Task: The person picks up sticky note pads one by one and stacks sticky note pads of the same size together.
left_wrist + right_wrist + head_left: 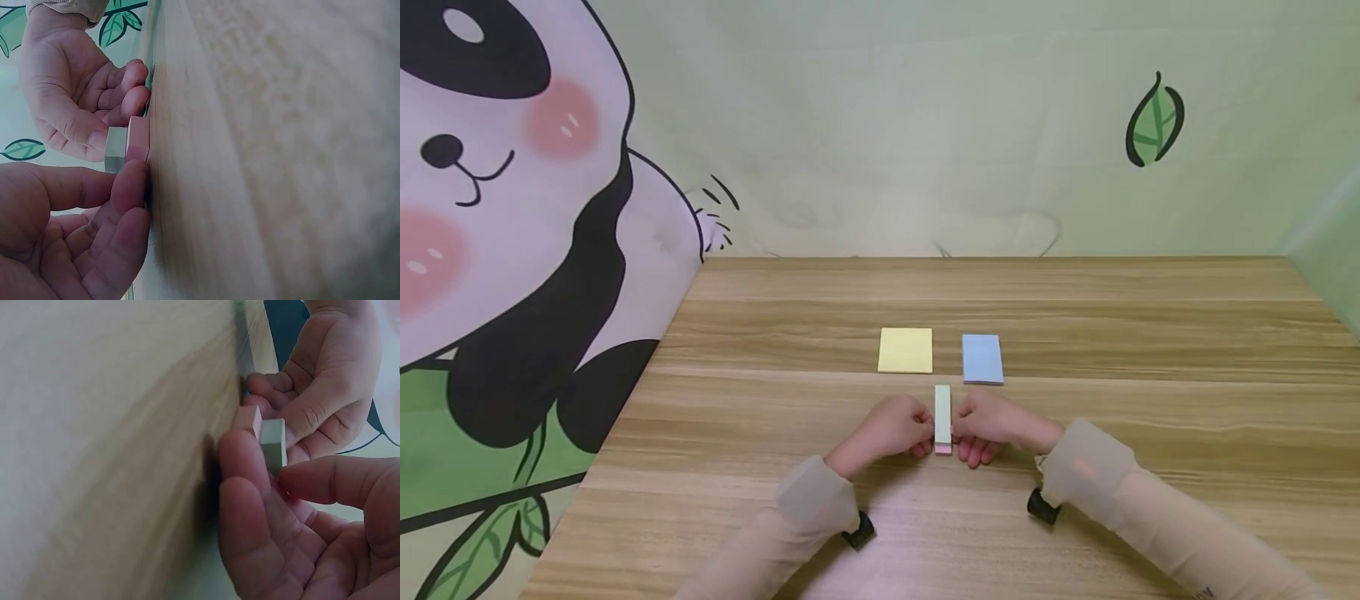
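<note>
A narrow pale green sticky-note pad (943,414) lies lengthwise on top of a pink one (943,448); only the pink pad's near end shows from above. On the left side of this stack, my left hand (898,425) pinches its edge with curled fingers. Opposite it, my right hand (992,423) grips the right edge. Both wrist views show the ends of the green pad (115,149) and pink pad (248,419) between the two hands, with fingertips against their sides. The pink pad is close to the tabletop.
Behind the stack, a square yellow sticky-note pad (906,350) lies to the left and a blue rectangular pad (982,359) to the right. They rest on a wood-grain table (775,333). A printed panda cloth (880,125) hangs along the back and left.
</note>
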Demonstrator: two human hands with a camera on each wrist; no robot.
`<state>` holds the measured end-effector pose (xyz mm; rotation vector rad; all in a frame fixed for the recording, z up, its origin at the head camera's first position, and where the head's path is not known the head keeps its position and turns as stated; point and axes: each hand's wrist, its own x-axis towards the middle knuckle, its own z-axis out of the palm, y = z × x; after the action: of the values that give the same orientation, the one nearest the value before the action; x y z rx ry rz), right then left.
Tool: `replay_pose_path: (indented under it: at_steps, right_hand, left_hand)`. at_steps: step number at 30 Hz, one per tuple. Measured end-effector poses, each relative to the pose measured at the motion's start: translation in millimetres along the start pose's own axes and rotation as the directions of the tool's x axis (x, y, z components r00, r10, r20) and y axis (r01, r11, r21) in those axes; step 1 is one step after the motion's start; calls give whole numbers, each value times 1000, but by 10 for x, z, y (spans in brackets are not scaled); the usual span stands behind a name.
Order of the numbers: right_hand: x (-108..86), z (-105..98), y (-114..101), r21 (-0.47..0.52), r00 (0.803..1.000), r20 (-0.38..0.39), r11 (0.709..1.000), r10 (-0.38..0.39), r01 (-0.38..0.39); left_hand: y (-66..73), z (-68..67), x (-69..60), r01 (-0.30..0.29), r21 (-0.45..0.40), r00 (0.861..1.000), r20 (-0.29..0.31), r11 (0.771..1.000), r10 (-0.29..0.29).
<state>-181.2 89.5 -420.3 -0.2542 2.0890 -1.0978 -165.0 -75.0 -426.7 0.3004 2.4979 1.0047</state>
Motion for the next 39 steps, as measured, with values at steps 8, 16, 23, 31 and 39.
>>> replay_pose_path:
  at_steps: [8,16,23,31,39]
  right_hand:
    - [2,-186,-141,-262,981,-101,955,-167,136]
    - [86,-315,-314,-431,910,-206,869,-359,245]
    - [187,-294,-373,-498,879,-249,832,-407,244]
    - [286,-249,-384,-557,858,-255,793,-446,246]
    - [341,-222,-372,-590,878,-225,776,-423,223]
  left_hand:
    - [24,-16,-100,-81,214,991,-83,973,101]
    - [120,51,-256,-96,464,978,-121,881,170]
    - [171,130,-285,-104,615,964,-132,782,232]
    - [237,176,-275,-75,693,965,-129,717,226]
    - [252,224,-242,-44,733,965,-144,679,219]
